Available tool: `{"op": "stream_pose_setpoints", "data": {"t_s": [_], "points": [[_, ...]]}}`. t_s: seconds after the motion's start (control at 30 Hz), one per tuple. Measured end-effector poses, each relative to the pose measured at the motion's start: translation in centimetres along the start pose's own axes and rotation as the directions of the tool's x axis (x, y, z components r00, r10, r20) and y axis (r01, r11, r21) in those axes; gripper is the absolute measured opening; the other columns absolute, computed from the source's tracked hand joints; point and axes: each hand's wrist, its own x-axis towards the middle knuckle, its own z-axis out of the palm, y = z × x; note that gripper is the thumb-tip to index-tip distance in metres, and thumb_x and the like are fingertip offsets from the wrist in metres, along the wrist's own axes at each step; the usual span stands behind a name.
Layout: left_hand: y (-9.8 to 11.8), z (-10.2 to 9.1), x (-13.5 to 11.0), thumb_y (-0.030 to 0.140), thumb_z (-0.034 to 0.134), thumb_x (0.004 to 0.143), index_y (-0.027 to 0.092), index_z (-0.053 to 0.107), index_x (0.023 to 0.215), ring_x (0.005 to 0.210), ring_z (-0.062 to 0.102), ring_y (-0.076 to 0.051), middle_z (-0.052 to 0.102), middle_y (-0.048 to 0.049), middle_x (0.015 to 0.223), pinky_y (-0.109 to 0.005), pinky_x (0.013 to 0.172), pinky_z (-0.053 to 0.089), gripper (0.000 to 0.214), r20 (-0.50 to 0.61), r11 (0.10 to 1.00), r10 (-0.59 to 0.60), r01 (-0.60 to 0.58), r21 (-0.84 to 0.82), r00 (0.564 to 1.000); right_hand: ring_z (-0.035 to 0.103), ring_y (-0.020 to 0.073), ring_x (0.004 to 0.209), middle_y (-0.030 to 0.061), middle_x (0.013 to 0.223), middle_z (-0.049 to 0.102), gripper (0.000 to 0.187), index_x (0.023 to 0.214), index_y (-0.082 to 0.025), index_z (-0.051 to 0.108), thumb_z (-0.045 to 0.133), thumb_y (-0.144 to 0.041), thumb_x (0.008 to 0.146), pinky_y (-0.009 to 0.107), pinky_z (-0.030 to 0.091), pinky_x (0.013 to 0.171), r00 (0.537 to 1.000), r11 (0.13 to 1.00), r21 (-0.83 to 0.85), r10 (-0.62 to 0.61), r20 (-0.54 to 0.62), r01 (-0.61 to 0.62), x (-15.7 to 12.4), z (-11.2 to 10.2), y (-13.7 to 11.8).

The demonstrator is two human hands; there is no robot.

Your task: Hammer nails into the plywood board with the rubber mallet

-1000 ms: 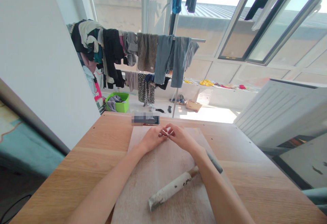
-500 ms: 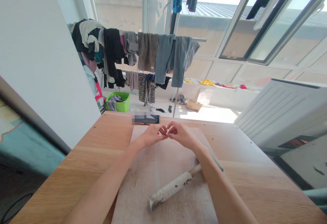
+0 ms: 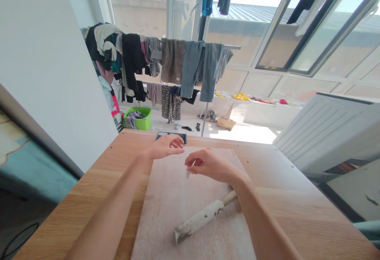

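Note:
My left hand (image 3: 168,146) hovers over the far left of a pale wooden board (image 3: 166,204), fingers loosely curled and apart, holding nothing I can see. Just behind it lies a dark phone (image 3: 172,135), partly covered by that hand. Lower and to the right, my right hand (image 3: 204,164) pinches a small, whitish, see-through piece (image 3: 187,175) between thumb and fingertips; its kind is too small to tell. A white, dark-spotted cylindrical tool (image 3: 198,220) with a wooden handle lies slantwise on the board, its handle end partly hidden by my right forearm.
The board rests on a wooden table (image 3: 103,181). Past its far edge stand a drying rack with clothes (image 3: 172,62) and a green basket (image 3: 142,119) of laundry. A white wall panel (image 3: 53,62) rises at the left, a white ribbed panel (image 3: 323,129) at the right.
My hands were together at the fingertips and are now apart. The left has gone left and slightly up, in front of the phone; the right has come down with the whitish piece now showing.

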Motion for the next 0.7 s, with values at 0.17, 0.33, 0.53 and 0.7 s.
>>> {"op": "stream_pose_setpoints", "data": {"t_s": [0.17,0.33,0.53,0.7], "points": [[-0.1,0.2,0.1,0.046,0.068,0.082,0.019,0.065,0.106,0.094,0.070,-0.020,0.074,-0.0069,0.100,-0.030,0.083,0.055,0.036,-0.044,0.999,0.043,-0.042,0.002,0.998,0.069,0.0132,0.067,-0.0003,0.076,0.075,0.022,0.107,-0.022,0.070,0.061,-0.029,0.088,0.023,0.050,0.062,0.999,0.998,0.048,-0.034,-0.029,0.036,-0.6,-0.6,-1.4],[-0.1,0.2,0.1,0.044,0.066,0.084,0.018,0.065,0.106,0.095,0.070,-0.020,0.075,-0.0071,0.100,-0.031,0.084,0.055,0.034,-0.069,0.999,0.039,-0.038,0.005,0.997,0.071,0.0137,0.077,-0.0001,0.085,0.076,0.026,0.114,-0.024,0.068,0.060,-0.030,0.090,0.024,0.052,0.070,0.995,0.996,0.055,-0.064,-0.079,0.068,-0.9,-1.2,-1.5],[0.2,0.2,0.1,0.046,0.066,0.084,0.018,0.067,0.104,0.094,0.070,-0.020,0.074,-0.0072,0.100,-0.034,0.087,0.055,0.034,-0.140,0.998,0.069,-0.067,0.019,0.988,0.067,0.0134,0.074,-0.0004,0.083,0.073,0.018,0.105,-0.024,0.069,0.063,-0.027,0.088,0.025,0.049,0.068,0.991,0.996,-0.062,-0.077,-0.109,0.071,-0.9,-1.2,-1.3],[0.6,0.3,0.2,0.045,0.065,0.084,0.017,0.067,0.100,0.091,0.068,-0.019,0.073,-0.0061,0.097,-0.033,0.085,0.055,0.032,-0.200,0.996,0.086,-0.081,0.037,0.976,0.063,0.0143,0.078,0.0021,0.092,0.070,0.015,0.096,-0.023,0.071,0.068,-0.017,0.083,0.025,0.044,0.068,0.965,0.907,-0.332,-0.222,0.143,0.258,-0.6,3.7,-3.9]]}}
